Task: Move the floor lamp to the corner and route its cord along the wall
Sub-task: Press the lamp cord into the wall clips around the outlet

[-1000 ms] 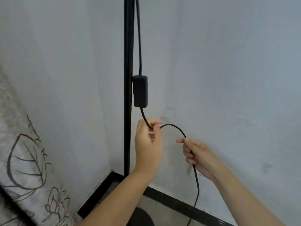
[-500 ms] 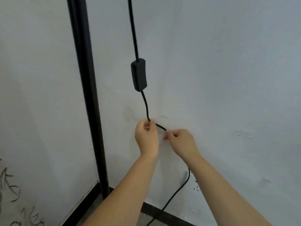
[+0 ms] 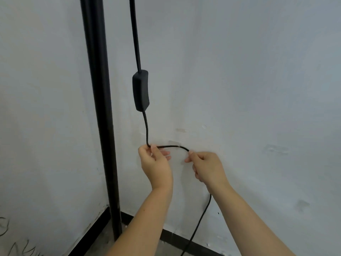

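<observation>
The floor lamp's black pole (image 3: 100, 115) stands upright in the corner of two pale walls. Its black cord (image 3: 146, 126) hangs down beside the pole, with an inline switch box (image 3: 141, 90) partway along. Below the switch the cord bends and runs level against the wall, where a strip of clear tape (image 3: 175, 145) crosses it. My left hand (image 3: 155, 164) pinches the cord at the bend. My right hand (image 3: 207, 168) pinches it a short way to the right. From behind my right wrist the cord drops toward the floor (image 3: 198, 225).
A black skirting board (image 3: 177, 237) runs along the foot of both walls. A bit of pale fabric with a dark line pattern (image 3: 11, 242) shows at the lower left. The right wall (image 3: 258, 89) is bare, with a few scuff marks.
My hands have spread apart along the cord, pulling the loop into a flatter, level stretch against the wall. The view has shifted closer, and the pole now sits further right than half a second ago.
</observation>
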A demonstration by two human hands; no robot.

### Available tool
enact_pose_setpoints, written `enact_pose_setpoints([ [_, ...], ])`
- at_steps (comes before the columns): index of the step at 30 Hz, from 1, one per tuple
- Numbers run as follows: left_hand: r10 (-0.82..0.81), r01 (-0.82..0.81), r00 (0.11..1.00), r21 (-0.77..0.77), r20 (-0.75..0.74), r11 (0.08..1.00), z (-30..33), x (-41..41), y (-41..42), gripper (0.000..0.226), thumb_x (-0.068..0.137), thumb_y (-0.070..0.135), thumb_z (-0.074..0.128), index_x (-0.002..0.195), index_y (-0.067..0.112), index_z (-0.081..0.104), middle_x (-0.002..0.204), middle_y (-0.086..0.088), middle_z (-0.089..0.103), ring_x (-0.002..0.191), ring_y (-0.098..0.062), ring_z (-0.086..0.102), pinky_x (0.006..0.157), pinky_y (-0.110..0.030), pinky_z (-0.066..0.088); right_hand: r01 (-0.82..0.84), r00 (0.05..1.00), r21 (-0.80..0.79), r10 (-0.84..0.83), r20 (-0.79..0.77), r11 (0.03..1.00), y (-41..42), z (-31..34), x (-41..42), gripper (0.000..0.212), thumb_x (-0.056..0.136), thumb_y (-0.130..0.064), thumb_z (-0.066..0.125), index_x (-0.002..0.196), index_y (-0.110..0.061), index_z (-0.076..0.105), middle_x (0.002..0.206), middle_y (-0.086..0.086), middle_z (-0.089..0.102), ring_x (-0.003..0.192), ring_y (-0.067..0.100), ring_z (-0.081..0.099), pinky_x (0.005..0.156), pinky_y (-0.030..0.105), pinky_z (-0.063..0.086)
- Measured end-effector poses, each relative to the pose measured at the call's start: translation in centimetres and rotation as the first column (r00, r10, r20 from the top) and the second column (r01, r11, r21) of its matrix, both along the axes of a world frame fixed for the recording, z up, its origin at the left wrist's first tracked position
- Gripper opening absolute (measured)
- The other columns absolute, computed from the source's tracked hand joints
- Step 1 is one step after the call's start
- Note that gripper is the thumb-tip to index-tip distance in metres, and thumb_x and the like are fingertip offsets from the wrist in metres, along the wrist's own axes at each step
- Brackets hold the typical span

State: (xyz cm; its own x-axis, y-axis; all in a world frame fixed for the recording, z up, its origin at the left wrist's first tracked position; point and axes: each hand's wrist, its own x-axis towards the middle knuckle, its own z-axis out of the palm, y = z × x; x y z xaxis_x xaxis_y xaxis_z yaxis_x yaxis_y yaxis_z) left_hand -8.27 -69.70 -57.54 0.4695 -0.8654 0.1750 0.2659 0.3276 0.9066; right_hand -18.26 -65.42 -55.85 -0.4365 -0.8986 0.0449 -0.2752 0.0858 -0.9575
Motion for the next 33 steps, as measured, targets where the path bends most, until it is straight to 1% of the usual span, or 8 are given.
enact_pose_setpoints([
  [7, -0.188, 0.182, 0.981, 0.101, 0.054, 0.978, 0.6, -0.4, -0.7, 0.011, 0.084, 0.012, 0.052, 0.074, 0.011, 0.054, 0.062, -0.001, 0.053, 0.053, -0.012, 0.053, 0.055, -0.027, 0.05, -0.034, 0.999, 0.046, 0.034, -0.002, 0.998, -0.2, 1.1, 0.0, 0.037, 0.09, -0.02, 0.051, 0.057, -0.008, 0.064, 0.029, -0.008, 0.036, 0.023, 0.009, 0.03, 0.03, 0.011, 0.024],
  [11, -0.341, 0.339, 0.94, 0.077, 0.01, 0.938, 1.0, -1.7, -0.1, 0.029, 0.086, 0.013, 0.051, 0.058, 0.014, 0.057, 0.042, 0.007, 0.051, 0.041, -0.009, 0.049, 0.059, -0.043, 0.054, -0.03, 1.0, 0.038, 0.029, 0.002, 0.999, -0.3, 1.3, -0.1, 0.034, 0.088, -0.018, 0.052, 0.065, 0.002, 0.067, 0.03, -0.007, 0.037, 0.024, 0.01, 0.03, 0.031, 0.012, 0.024],
  [16, -0.349, 0.345, 0.937, 0.106, 0.012, 0.932, 0.4, -1.7, -0.4, 0.026, 0.09, 0.019, 0.052, 0.066, 0.017, 0.062, 0.053, 0.003, 0.057, 0.048, -0.017, 0.055, 0.052, -0.031, 0.053, -0.168, 0.976, 0.106, 0.15, 0.155, 0.98, 3.1, -0.8, -2.2, 0.033, 0.094, -0.029, 0.053, 0.069, -0.011, 0.066, 0.04, -0.008, 0.037, 0.033, 0.009, 0.033, 0.038, 0.018, 0.027],
  [18, -0.38, 0.377, 0.925, 0.131, -0.002, 0.917, 0.3, -1.7, -0.8, 0.024, 0.091, 0.019, 0.053, 0.069, 0.014, 0.061, 0.059, -0.005, 0.058, 0.047, -0.018, 0.056, 0.049, -0.028, 0.053, -0.19, 0.96, 0.127, 0.156, 0.233, 0.974, 5.7, -1.5, -4.5, 0.026, 0.093, -0.023, 0.054, 0.074, -0.01, 0.067, 0.046, -0.007, 0.038, 0.039, 0.009, 0.035, 0.045, 0.021, 0.035],
  [21, -0.443, 0.448, 0.894, 0.19, -0.07, 0.873, 0.3, -1.6, -0.7, 0.032, 0.091, 0.025, 0.052, 0.064, 0.009, 0.057, 0.051, -0.005, 0.06, 0.04, -0.016, 0.058, 0.046, -0.025, 0.054, -0.159, 0.956, 0.093, 0.129, 0.265, 0.983, 9.4, -0.7, -8.1, 0.016, 0.089, -0.012, 0.059, 0.076, -0.01, 0.068, 0.051, -0.004, 0.044, 0.043, 0.01, 0.042, 0.053, 0.025, 0.05],
  [24, -0.494, 0.513, 0.858, 0.225, -0.14, 0.828, 0.6, -1.8, -0.2, 0.037, 0.093, 0.03, 0.047, 0.063, 0.01, 0.055, 0.043, -0.001, 0.06, 0.039, -0.015, 0.059, 0.045, -0.024, 0.054, -0.012, 0.973, -0.031, 0.019, 0.229, 0.999, 11.8, 1.2, -10.0, 0.015, 0.087, -0.011, 0.061, 0.074, -0.012, 0.068, 0.047, -0.006, 0.043, 0.041, 0.01, 0.04, 0.041, 0.02, 0.04],
  [28, -0.473, 0.5, 0.865, 0.22, -0.164, 0.838, 1.1, -2.1, 0.1, 0.039, 0.096, 0.031, 0.042, 0.067, 0.009, 0.057, 0.058, -0.007, 0.059, 0.041, -0.013, 0.058, 0.046, -0.023, 0.053, 0.211, 0.974, -0.202, -0.189, 0.121, 0.956, 13.7, 3.0, -11.1, 0.012, 0.085, -0.013, 0.063, 0.074, -0.01, 0.067, 0.046, -0.009, 0.041, 0.039, 0.007, 0.034, 0.035, 0.016, 0.026],
  [33, -0.47, 0.493, 0.87, 0.232, -0.15, 0.839, 1.3, -1.9, 0.0, 0.038, 0.095, 0.031, 0.043, 0.068, 0.009, 0.058, 0.045, 0.001, 0.06, 0.042, -0.012, 0.057, 0.045, -0.021, 0.053, 0.351, 0.896, -0.269, -0.405, -0.181, 0.897, 13.9, 4.3, -11.5, 0.015, 0.082, -0.031, 0.067, 0.069, -0.023, 0.065, 0.055, -0.011, 0.054, 0.049, 0.006, 0.045, 0.047, 0.021, 0.038],
])
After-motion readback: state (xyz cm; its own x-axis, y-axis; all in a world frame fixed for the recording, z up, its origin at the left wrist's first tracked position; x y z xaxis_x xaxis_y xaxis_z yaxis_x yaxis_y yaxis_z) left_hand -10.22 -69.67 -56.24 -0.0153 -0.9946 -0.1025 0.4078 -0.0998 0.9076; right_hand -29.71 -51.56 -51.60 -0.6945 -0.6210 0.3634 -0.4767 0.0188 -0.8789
